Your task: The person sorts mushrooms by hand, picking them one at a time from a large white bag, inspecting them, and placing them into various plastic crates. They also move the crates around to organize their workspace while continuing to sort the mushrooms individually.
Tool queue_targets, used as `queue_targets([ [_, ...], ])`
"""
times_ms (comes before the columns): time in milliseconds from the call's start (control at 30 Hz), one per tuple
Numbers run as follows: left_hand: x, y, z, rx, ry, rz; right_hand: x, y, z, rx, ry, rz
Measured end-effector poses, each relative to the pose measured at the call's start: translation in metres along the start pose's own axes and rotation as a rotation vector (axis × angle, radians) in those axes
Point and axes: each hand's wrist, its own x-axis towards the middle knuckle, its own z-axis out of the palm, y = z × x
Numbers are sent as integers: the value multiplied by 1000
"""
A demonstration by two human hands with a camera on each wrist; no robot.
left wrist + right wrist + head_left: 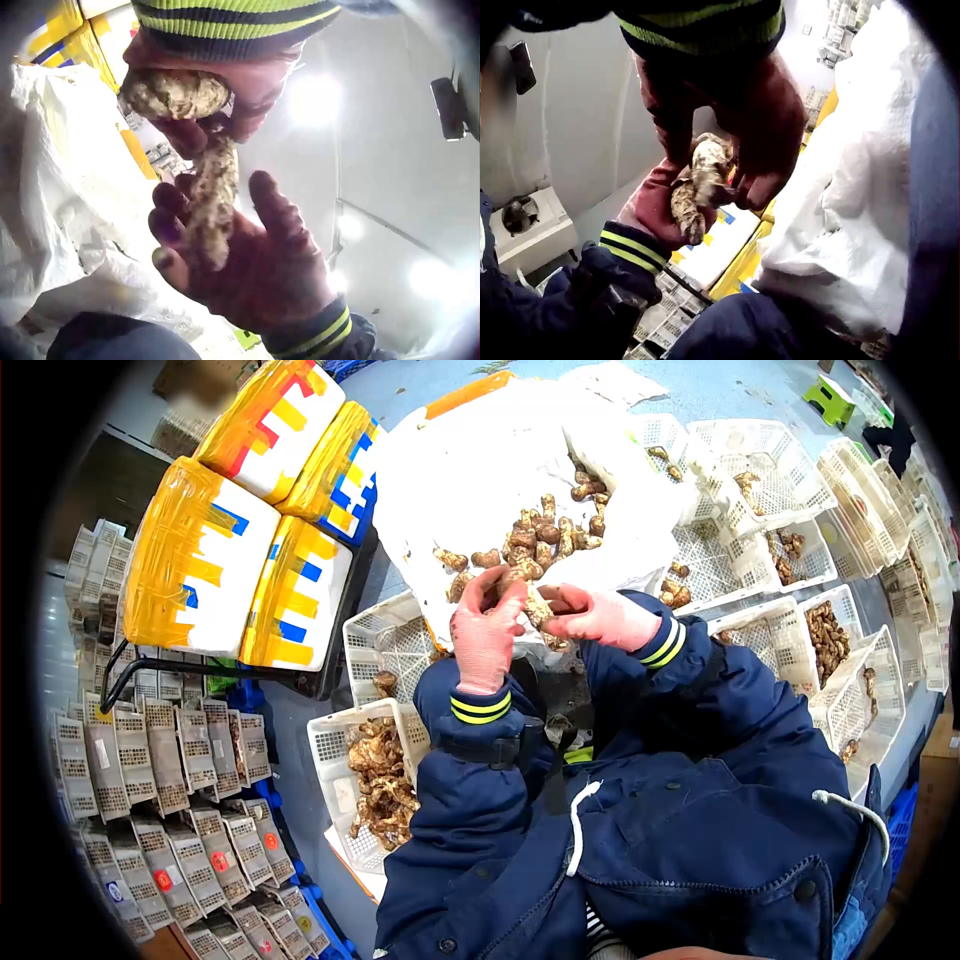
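Grey-white perforated plastic crates (160, 750) stand in rows at far left, beside a black tubular-framed cart (127, 678) that carries four white boxes (235, 580) banded in yellow tape with strips of blue and red. A white slotted plastic basket (333, 775) heaped with brown mushrooms sits near the person's left elbow. At center, a person in a navy jacket (680, 830) with lime-striped cuffs works in pink gloves, just in front of a broad white plastic sheet (450, 480) where loose brown-and-cream mushrooms (545, 535) lie clustered. The left hand (484, 635) is clamped on a stubby cream-and-brown mushroom (176, 95), held in against the palm, while its fingertips meet the upper end of a long, speckled pale mushroom (215, 195). That long mushroom hangs between the two hands, which are close together. The right hand (612, 620) is at its lower length, fingers bent beside it and thumb standing off in the left wrist view; whether this hand grips it cannot be told. At right, white lattice baskets (712, 555) hold scattered mushrooms, one basket packed with small brown pieces (828, 640), and a bright green stool (828, 400) stands beyond, at upper right.
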Motion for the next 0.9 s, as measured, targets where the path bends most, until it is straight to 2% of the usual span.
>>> queue_targets([
  [33,0,-1,4,89,9,13,2,4,1,-85,-11,-45],
  [67,-4,3,10,46,-26,47,6,7,5,-47,27,-79],
  [100,1,-4,11,162,-22,228,10,9,10,-9,65,-114],
  [167,-4,4,9,-136,16,3,3,-4,17,224,142,-150],
  [200,-5,7,4,-223,4,-3,2,-5,11,240,138,-99],
  [267,-4,5,-6,-142,88,-16,2,-10,-6,268,112,2],
  [300,-4,5,-10,-93,99,-17,-1,-13,-8,430,120,-4],
  [400,-5,-5,-14,-88,7,-90,-3,-17,-10,611,214,27],
  [500,-12,-4,-2,78,-134,-197,-2,-13,-19,718,224,99],
  [533,-14,-8,-1,66,-188,-220,5,1,-24,761,231,118],
  [600,-16,-12,6,29,-253,-265,4,-4,-20,682,288,76],
  [700,-18,-11,23,136,-200,-215,5,-5,-14,545,365,46],
  [767,-17,-16,23,115,-185,-223,4,-10,-11,156,392,31],
  [800,-17,-17,23,38,-202,-214,2,-16,-8,72,390,-34],
  [833,-17,-19,22,-39,-218,-207,0,-19,-7,73,390,-33],
  [900,-17,-16,15,-96,-229,-220,-3,-20,-7,474,272,18],
])
